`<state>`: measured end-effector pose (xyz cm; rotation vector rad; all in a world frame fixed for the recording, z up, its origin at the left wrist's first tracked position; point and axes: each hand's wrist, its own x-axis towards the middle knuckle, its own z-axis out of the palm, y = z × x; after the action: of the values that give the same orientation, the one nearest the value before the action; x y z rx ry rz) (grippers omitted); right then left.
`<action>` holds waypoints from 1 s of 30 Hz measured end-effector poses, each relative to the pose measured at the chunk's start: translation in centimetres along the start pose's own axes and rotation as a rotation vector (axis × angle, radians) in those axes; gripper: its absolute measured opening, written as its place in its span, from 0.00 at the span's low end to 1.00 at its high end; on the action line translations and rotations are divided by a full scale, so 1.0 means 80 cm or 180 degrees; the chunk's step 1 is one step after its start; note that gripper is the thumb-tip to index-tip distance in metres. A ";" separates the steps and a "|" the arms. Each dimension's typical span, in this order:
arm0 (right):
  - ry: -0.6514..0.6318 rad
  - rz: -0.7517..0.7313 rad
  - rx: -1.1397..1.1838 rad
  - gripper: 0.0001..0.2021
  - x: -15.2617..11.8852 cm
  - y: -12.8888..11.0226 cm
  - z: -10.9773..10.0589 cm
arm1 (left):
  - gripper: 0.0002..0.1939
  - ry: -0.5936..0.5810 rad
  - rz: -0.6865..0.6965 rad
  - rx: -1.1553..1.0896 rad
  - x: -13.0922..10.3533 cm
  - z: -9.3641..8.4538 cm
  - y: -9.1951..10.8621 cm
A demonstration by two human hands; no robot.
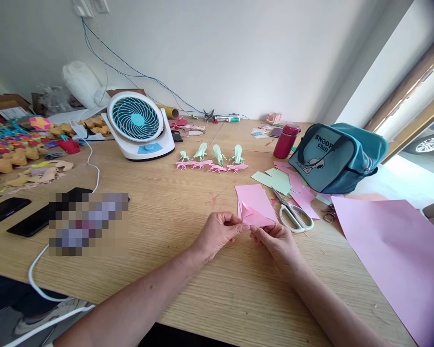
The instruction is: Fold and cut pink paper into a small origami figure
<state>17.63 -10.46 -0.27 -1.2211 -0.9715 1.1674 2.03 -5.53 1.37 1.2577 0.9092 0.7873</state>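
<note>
The left hand [219, 234] and right hand [278, 241] pinched the near edge of a folded pink paper [256, 218], with pink sheets [251, 193] just beyond at twelve o'clock. From the paper, white-handled scissors [290, 210] lay close at three, a red thermos [285, 143] stood at one, a teal Snoopy bag [325, 161] at two, and a fan [135, 120] at ten.

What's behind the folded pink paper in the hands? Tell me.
Flat pink paper lies behind it on the table; what the folded pink paper covers cannot be seen.
</note>
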 end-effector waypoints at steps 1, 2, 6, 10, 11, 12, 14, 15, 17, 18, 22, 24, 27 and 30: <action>0.0002 0.0006 -0.0007 0.20 0.000 0.000 0.000 | 0.21 -0.0010 0.0002 0.0000 0.000 0.000 0.000; 0.0004 0.0013 -0.0019 0.20 -0.001 -0.001 0.000 | 0.21 -0.0016 0.0004 -0.0003 0.000 -0.001 0.001; -0.0006 0.0045 -0.0075 0.20 -0.002 -0.001 -0.001 | 0.21 0.0000 0.0020 -0.0048 0.000 -0.001 0.003; -0.0027 0.0075 -0.0122 0.20 -0.002 0.000 -0.002 | 0.22 0.0062 -0.0019 -0.0138 -0.001 0.001 0.004; -0.0025 0.0074 -0.0125 0.20 -0.002 0.000 -0.002 | 0.22 0.0083 -0.0036 -0.0165 -0.001 0.002 0.004; -0.0026 0.0066 -0.0129 0.20 -0.002 0.001 -0.002 | 0.22 0.0103 -0.0052 -0.0197 -0.001 0.002 0.003; -0.0019 0.0025 -0.0134 0.20 -0.002 0.002 -0.002 | 0.21 0.0119 -0.0080 -0.0269 -0.001 0.002 0.002; -0.0022 0.0005 -0.0144 0.20 -0.002 0.002 -0.002 | 0.21 0.0111 -0.0092 -0.0298 0.000 0.001 0.001; -0.0018 -0.0017 -0.0157 0.19 -0.003 0.002 -0.002 | 0.21 0.0084 -0.0098 -0.0316 0.001 -0.001 -0.001; -0.0017 -0.0017 -0.0160 0.19 -0.003 0.002 -0.002 | 0.21 0.0069 -0.0089 -0.0308 0.001 -0.002 -0.001; -0.0052 0.0013 -0.0168 0.20 -0.002 0.001 -0.001 | 0.20 0.0084 -0.0004 -0.0317 0.003 -0.003 -0.001; -0.0054 0.0012 -0.0155 0.20 -0.002 0.001 -0.001 | 0.20 0.0117 0.0035 -0.0356 0.003 -0.002 -0.002; -0.0034 -0.0017 -0.0168 0.20 -0.003 0.001 -0.002 | 0.20 0.0109 0.0074 -0.0371 0.003 -0.002 -0.002; -0.0049 -0.0032 -0.0225 0.21 -0.004 0.000 -0.002 | 0.19 0.0041 0.0061 -0.0363 0.003 -0.003 -0.001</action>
<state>17.72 -10.77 -0.29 -1.2633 -1.0368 1.1445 1.94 -5.19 1.24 1.1641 0.8518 0.8516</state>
